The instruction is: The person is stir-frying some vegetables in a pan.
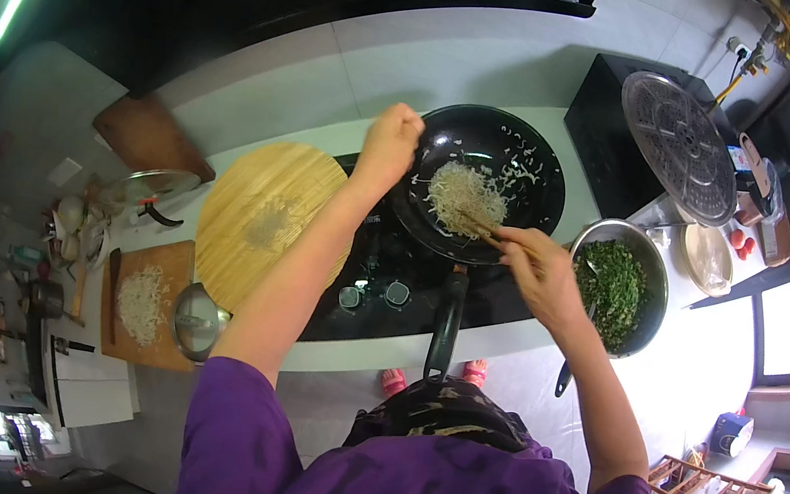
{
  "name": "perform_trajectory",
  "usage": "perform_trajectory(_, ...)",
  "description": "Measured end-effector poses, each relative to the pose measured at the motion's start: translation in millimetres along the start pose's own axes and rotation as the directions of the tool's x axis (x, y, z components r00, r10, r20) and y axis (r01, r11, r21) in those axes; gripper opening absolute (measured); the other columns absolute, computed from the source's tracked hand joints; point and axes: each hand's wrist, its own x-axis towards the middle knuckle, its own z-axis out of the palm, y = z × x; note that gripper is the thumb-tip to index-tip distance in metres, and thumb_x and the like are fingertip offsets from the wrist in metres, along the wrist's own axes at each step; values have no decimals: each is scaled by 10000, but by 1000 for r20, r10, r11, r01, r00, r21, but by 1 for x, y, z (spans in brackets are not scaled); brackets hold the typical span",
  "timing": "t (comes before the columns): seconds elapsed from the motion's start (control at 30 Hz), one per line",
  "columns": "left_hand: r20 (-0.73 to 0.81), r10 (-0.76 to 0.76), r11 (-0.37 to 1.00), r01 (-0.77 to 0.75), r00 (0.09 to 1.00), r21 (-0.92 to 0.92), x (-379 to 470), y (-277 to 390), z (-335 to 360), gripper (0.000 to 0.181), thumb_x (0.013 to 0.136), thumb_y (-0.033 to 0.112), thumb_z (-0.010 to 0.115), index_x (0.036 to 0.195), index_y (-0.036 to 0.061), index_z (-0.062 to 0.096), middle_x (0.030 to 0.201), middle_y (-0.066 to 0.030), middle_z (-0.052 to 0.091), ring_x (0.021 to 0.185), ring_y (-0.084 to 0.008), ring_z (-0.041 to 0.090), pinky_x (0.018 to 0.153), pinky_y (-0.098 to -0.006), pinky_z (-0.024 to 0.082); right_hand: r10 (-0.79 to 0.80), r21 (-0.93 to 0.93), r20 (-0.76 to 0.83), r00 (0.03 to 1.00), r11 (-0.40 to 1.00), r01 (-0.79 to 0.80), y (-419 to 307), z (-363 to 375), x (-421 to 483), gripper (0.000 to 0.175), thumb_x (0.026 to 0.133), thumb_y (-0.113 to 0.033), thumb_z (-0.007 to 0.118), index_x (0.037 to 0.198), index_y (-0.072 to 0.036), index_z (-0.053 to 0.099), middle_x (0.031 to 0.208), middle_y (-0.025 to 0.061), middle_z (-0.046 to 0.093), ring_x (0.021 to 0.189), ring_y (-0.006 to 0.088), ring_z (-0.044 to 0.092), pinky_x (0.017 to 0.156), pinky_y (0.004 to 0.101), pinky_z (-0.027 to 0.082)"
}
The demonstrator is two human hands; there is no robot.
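Observation:
My right hand (539,271) grips a pair of wooden chopsticks (482,230), whose tips rest in a heap of pale thin shreds (464,195) in a black wok (538,225). More shreds cling to the wok's far right wall. The wok stands on a black glass hob (354,325), its handle (446,322) pointing towards me. My left hand (393,144) is closed at the wok's left rim; whether it holds anything is hidden. Right of the wok, a metal bowl (649,328) holds chopped greens (612,289) and a spoon.
Left of the hob lie a round wooden board (253,181) and a glass lid (195,321). Beyond them, a cutting board (185,259) bears white shreds (143,304) and a knife (112,291). A perforated steamer plate (678,146) leans against a black box (608,133) at the right.

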Motion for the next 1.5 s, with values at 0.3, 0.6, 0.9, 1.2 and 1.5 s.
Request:
perform_trajectory(0.3,-202,-77,991,51,976,-128,-114,31,-79,395,929,295,531,647,19,518,673,-14,526,644,-104,488,589,-250,379,39,9,-219,975,999,-38,45,-16,25,212,912,-107,548,1065,10,637,952,137,644,847,223,653,740,305,514)
perform_trajectory(0.6,-285,-568,694,264,772,-670,-270,-50,-72,391,994,313,441,726,40,522,545,4,428,381,-75,351,360,-224,235,-95,-25,-48,994,995,94,38,37,43,215,928,-80,550,1096,35,619,1038,102,638,909,166,638,786,259,523)
perform_trajectory(0.9,-432,-565,766,253,703,-591,-330,-83,-77,245,964,149,422,1048,-32,565,642,-60,564,528,-154,569,515,-250,448,-73,-340,-10,997,938,65,23,2,55,202,878,-116,582,1034,-9,653,944,165,660,829,278,656,737,348,510)
perform_trajectory(1.2,-275,-622,685,340,733,-644,-338,-84,-58,231,963,165,454,999,-25,581,709,-79,598,572,-154,585,546,-251,464,4,-370,227,974,925,82,17,15,80,218,871,-154,592,1023,-18,668,946,158,683,806,265,663,750,329,511)
perform_trajectory(1.5,-284,-634,684,350,719,-640,-334,-90,-54,238,961,197,472,889,-6,575,700,-71,587,572,-153,579,556,-253,468,-41,-197,-7,999,980,39,53,-12,59,218,894,-99,561,1060,9,652,912,150,653,714,184,641,679,285,508)
